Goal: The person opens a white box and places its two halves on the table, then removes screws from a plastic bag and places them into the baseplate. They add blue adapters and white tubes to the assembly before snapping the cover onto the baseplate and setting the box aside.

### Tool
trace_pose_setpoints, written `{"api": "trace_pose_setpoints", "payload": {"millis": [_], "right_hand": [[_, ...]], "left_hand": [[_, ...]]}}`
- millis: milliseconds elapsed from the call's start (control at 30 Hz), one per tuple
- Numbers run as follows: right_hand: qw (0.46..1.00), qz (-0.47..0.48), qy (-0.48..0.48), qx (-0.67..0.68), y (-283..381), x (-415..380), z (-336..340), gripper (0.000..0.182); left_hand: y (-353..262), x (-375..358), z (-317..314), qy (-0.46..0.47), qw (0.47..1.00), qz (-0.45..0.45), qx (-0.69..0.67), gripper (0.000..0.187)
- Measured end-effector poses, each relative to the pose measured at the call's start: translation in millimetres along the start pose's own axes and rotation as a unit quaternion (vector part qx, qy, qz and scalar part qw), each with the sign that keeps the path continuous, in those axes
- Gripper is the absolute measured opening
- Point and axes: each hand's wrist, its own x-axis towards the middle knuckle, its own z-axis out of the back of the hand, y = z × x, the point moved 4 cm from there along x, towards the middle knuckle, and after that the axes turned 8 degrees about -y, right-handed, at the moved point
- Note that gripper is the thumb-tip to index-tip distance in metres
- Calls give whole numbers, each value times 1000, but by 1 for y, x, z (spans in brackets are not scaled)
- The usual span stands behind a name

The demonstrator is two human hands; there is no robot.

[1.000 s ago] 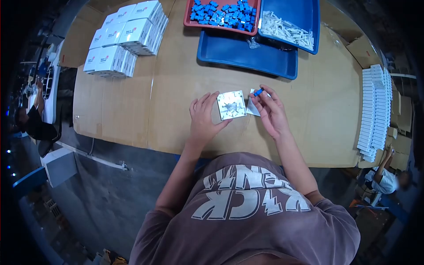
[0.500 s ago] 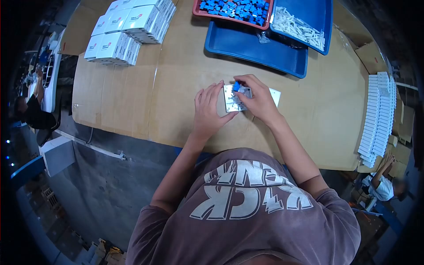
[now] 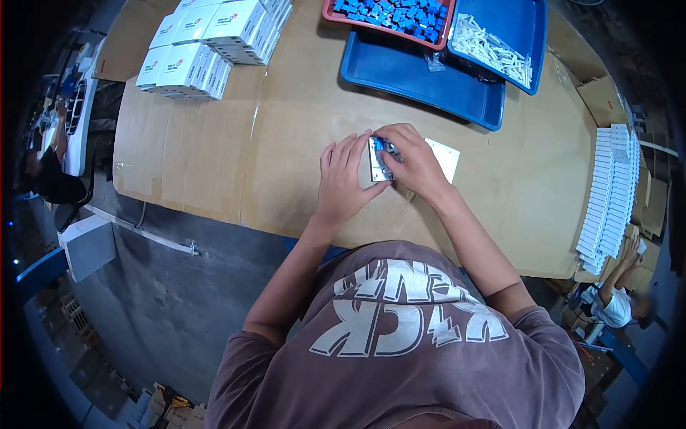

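A small white housing [image 3: 376,171] with metallic-looking parts inside lies on the cardboard-covered table in front of me. My left hand [image 3: 341,175] braces it from the left, the fingertips at its far corner and the thumb at its near edge. My right hand [image 3: 414,164] curls over its right side, thumb and fingers on a small blue plastic piece [image 3: 379,145] at the far end of the housing. The fingers partly cover that piece and the housing's inside. Just right of my right hand lies a flat white plate [image 3: 446,159].
Beyond my hands are an empty-looking blue tray [image 3: 421,84], a red tray [image 3: 389,27] of blue pieces and another blue tray [image 3: 534,43] of white sticks. White boxes [image 3: 187,70] stack far left; white units [image 3: 602,200] line the right. People sit at both sides.
My right thumb and fingers have moved lower over the housing, and the blue piece sits closer to it. The whole view has shifted slightly.
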Motion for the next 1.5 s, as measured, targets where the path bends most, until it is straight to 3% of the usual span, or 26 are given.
{"api": "trace_pose_setpoints", "payload": {"millis": [533,633,767,867,900,1033,1133,1233,1333,1367,1500], "right_hand": [[999,-27,-1,-42,-4,-8,-9,24],[977,47,11,-209,4,-17,-13,29],[972,35,70,-223,6,-12,-5,36],[990,35,52,-129,-7,-11,21,42],[994,30,26,-107,-11,-14,34,53],[982,-75,74,-160,-11,-53,69,71],[976,-120,72,-166,-20,-83,78,65],[988,-92,30,-118,-5,-97,92,43],[952,-301,61,-3,-7,-99,107,28],[968,-251,-11,14,-16,-102,106,26],[961,-267,-31,-58,-34,-99,106,34]], "left_hand": [[5,-1,-2,4,1000,-1,-3,99],[5,-3,-3,9,1000,1,-4,96],[-1,1,1,7,1000,-11,-12,94],[6,-1,1,-16,999,-19,-27,95],[8,-2,1,-28,999,-17,-31,96],[0,-4,6,-40,998,11,-36,96],[-14,-2,0,-24,1000,19,8,96],[-20,-6,-7,-17,997,23,67,96],[-25,-7,-13,-23,997,31,67,97],[-26,-7,-12,-28,998,32,50,97],[-31,-5,0,-56,995,48,-70,95]]}}
